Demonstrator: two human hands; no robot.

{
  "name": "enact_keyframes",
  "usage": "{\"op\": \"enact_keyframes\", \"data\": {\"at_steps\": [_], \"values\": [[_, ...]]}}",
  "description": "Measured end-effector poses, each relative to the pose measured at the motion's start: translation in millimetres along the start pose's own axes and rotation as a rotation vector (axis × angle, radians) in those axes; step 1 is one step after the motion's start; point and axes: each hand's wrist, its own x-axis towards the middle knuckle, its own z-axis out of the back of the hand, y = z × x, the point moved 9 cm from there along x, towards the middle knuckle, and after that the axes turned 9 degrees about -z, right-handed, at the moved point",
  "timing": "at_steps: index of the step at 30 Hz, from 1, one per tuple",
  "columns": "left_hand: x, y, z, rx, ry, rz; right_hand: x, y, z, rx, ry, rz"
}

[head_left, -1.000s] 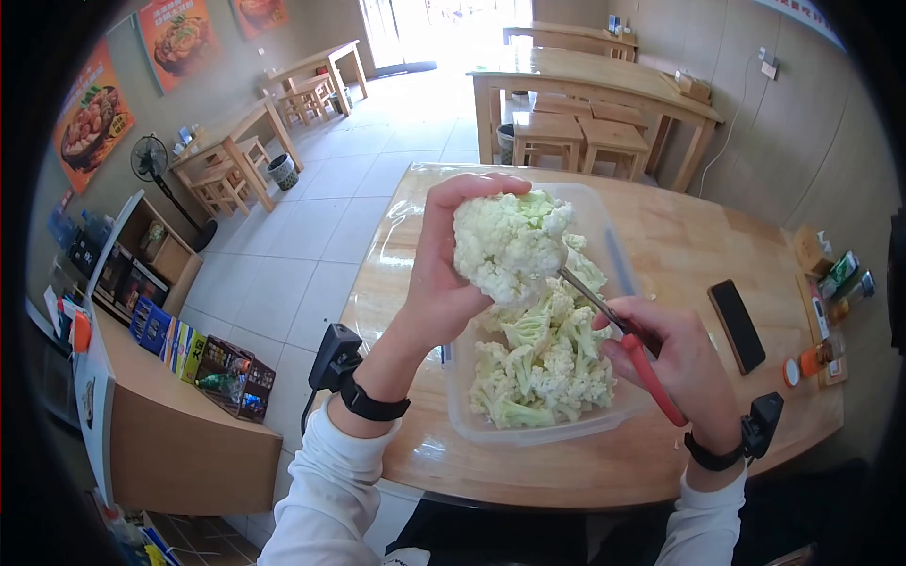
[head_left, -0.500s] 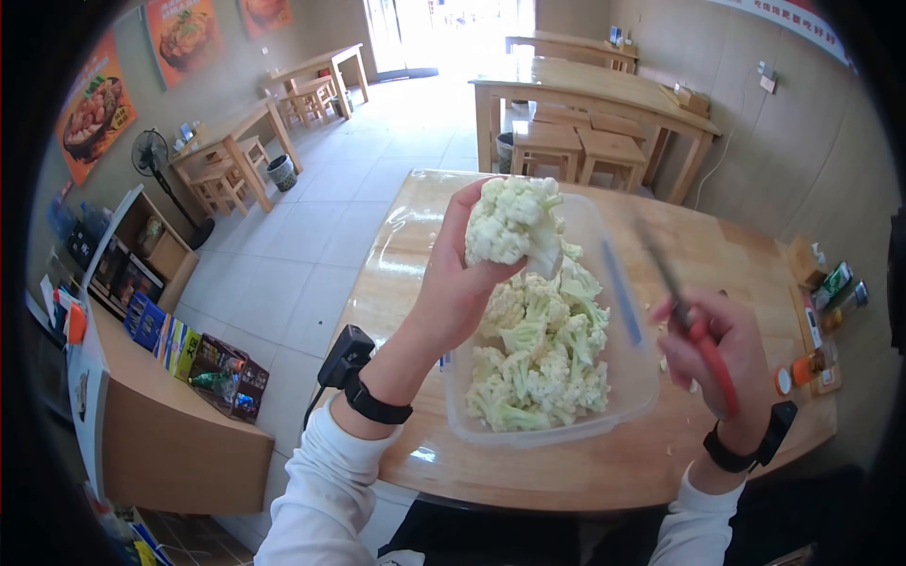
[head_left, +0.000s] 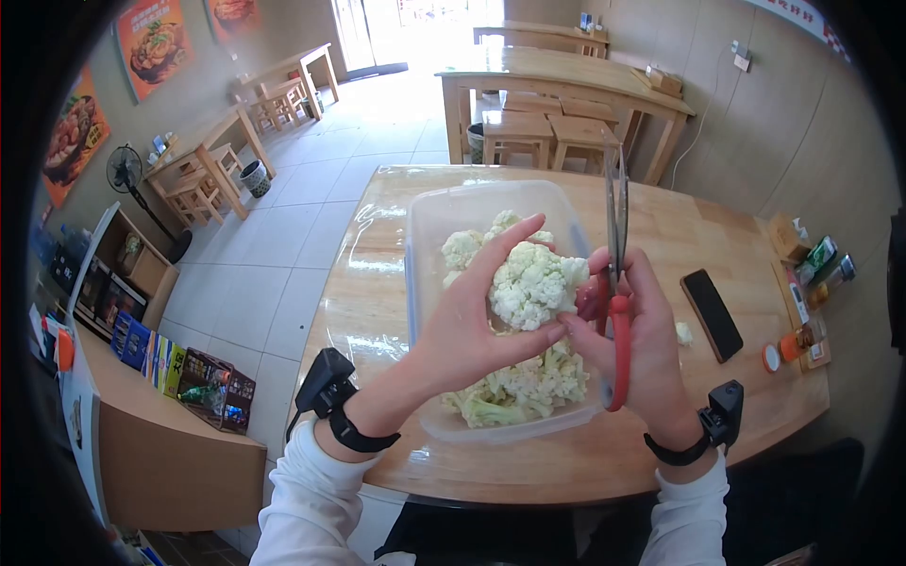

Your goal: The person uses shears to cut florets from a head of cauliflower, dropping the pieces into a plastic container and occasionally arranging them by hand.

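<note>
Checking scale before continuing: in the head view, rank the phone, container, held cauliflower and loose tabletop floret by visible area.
1. Container
2. Held cauliflower
3. Phone
4. Loose tabletop floret

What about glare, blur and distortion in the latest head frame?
Head view: doorway overexposed; glare streaks the near wooden table's far-left side. Also head view: fisheye bowing, black corners; cauliflower piece reasonably crisp, tips of the red-handled scissors slightly soft.
</note>
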Motion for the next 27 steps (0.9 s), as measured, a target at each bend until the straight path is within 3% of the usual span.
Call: {"op": "enact_keyframes", "data": {"at_steps": [2,9,11,12,14,16,19,21,24,27], "values": [[-2,2,9,0.193,-0.117,0.005,0,-2,-2,0.02,-0.019,0.055],[2,-20,9,0.528,-0.015,-0.129,7,-6,-5,0.04,0.056,-0.014],[-2,2,18,0.184,-0.053,0.128,17,-19,17,0.026,-0.045,-0.183],[-2,2,21,0.181,-0.056,0.129,18,-21,24,0.023,-0.044,-0.185],[2,2,30,-0.137,-0.173,0.113,21,-13,28,0.339,0.08,-0.064],[4,0,40,-0.077,-0.188,0.071,21,-8,26,0.397,0.09,-0.028],[-1,17,47,-0.054,-0.199,0.218,22,-8,18,0.592,0.202,-0.042],[-4,27,25,-0.374,-0.05,0.288,23,-12,15,0.61,0.226,-0.054],[-9,33,5,-0.578,0.013,0.335,23,-14,7,0.674,0.284,-0.069],[-17,40,-2,-0.73,-0.086,0.44,23,-21,4,0.687,0.314,-0.085]]}}
